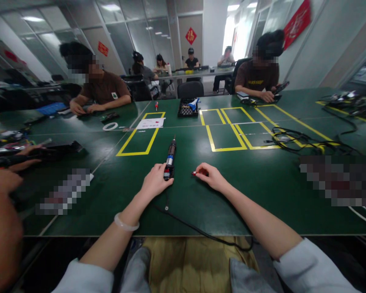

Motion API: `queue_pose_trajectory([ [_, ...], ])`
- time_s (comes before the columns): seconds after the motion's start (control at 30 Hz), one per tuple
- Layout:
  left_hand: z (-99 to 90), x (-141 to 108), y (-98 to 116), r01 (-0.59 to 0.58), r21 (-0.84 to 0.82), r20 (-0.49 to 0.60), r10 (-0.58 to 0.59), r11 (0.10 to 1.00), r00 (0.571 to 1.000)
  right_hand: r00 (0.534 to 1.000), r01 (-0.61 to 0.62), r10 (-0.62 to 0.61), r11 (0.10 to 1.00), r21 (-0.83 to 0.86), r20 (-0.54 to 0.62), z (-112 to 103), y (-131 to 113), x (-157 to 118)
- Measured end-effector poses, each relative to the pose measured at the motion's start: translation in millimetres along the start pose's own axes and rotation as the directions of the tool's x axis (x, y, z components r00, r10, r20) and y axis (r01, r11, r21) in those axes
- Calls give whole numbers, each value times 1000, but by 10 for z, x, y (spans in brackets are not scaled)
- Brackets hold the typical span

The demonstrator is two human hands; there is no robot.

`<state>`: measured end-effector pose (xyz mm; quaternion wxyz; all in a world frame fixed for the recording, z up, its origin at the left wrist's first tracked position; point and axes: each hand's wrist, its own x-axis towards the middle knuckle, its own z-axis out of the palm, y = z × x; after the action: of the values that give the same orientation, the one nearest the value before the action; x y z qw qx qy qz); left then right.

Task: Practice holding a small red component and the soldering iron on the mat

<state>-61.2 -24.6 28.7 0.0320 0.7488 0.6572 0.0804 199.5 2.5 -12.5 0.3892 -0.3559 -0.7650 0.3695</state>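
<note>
My left hand (155,180) is closed around the rear part of an electric screwdriver (171,156), which lies along the green table (186,215) with its thin bit pointing away from me. A black cord (198,232) runs from near the tool's back end towards the table's front edge. To the right, my right hand (210,175) pinches a small red piece (194,173) between thumb and fingers. Most of that piece is covered by the fingers, so its kind does not show. The two hands are apart, low over the table.
Yellow tape outlines (134,154) mark the table. Farther back stand a black tray (188,108) of small parts and a white paper sheet (150,123). Tangled black cables (288,138) lie right; a tape roll (110,126) lies left. A co-worker's arm (3,219) reaches in at left.
</note>
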Motion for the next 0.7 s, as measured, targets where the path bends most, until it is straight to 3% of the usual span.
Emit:
queue_pose_trajectory([
  [0.17,115,90,496,-121,-17,-12,120,993,993,998,42,-44,997,-60,-36,-7,23,9],
  [0.3,159,109,714,-201,-33,-17,201,979,980,998,42,-47,994,-98,-40,-10,26,6],
  [0.47,184,111,788,-223,-19,-19,223,975,975,999,22,-25,992,-124,-23,-5,37,10],
  [0.7,203,110,824,-212,-4,-35,211,977,977,996,-21,5,983,-181,-88,-16,-1,7],
])
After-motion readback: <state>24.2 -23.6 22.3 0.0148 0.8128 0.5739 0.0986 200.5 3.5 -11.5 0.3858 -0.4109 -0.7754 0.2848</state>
